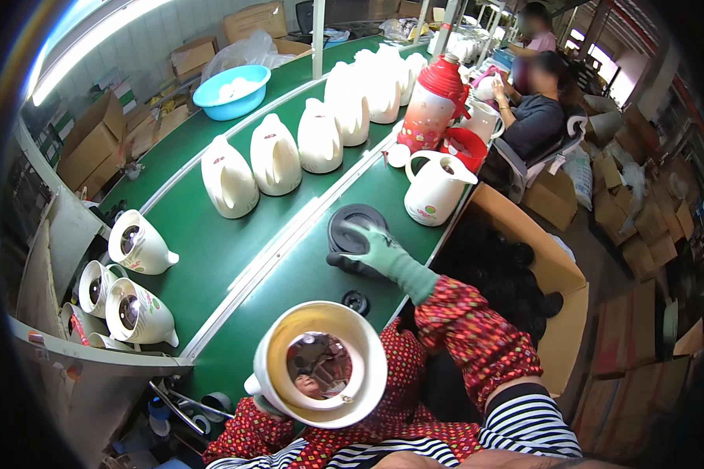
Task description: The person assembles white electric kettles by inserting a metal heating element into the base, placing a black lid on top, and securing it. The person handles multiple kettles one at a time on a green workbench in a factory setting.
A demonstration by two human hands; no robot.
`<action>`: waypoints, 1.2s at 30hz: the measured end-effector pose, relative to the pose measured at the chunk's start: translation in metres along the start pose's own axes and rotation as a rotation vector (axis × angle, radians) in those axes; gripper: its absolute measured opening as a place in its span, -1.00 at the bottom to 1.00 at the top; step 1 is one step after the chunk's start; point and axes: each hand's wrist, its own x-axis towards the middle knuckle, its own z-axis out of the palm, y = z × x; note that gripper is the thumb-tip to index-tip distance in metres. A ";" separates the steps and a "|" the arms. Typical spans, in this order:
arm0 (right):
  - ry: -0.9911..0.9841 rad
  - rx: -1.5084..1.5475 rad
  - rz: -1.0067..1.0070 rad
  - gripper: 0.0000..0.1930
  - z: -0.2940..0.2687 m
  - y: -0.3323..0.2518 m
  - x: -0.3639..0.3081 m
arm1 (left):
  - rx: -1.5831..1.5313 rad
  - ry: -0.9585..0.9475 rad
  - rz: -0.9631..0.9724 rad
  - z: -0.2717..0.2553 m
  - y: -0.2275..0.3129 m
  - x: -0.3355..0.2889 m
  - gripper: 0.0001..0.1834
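A white thermos jug body [289, 418] is held low in front of me, its wide round opening facing up and a shiny mirrored liner showing inside. My left hand [271, 406] in a glove grips its lower left side, mostly hidden behind it. Over the green bench, my right hand [375, 248] in a pale green glove has its fingers on a black round cover [357, 217]; the underside of that grip is hidden. A smaller black ring-shaped part [356, 302] lies on the bench between the cover and the jug.
Several white jugs [275, 156] stand along the green conveyor [188, 227]; others [142, 313] lie at the left. A white jug [434, 191] and a red flask [432, 105] stand ahead. A cardboard box [567, 313] of black parts is at my right. A co-worker [536, 109] sits beyond.
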 end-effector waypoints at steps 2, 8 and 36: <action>0.042 -0.488 0.135 0.24 0.010 0.008 0.035 | -0.017 0.056 0.024 -0.009 0.008 0.002 -0.37; 0.122 -0.611 0.081 0.00 0.035 0.044 0.064 | -0.054 0.173 0.091 -0.031 0.016 -0.008 -0.42; 0.358 1.359 -0.306 -0.25 0.003 -0.037 -0.302 | 0.407 0.183 0.616 0.116 0.017 -0.031 -0.62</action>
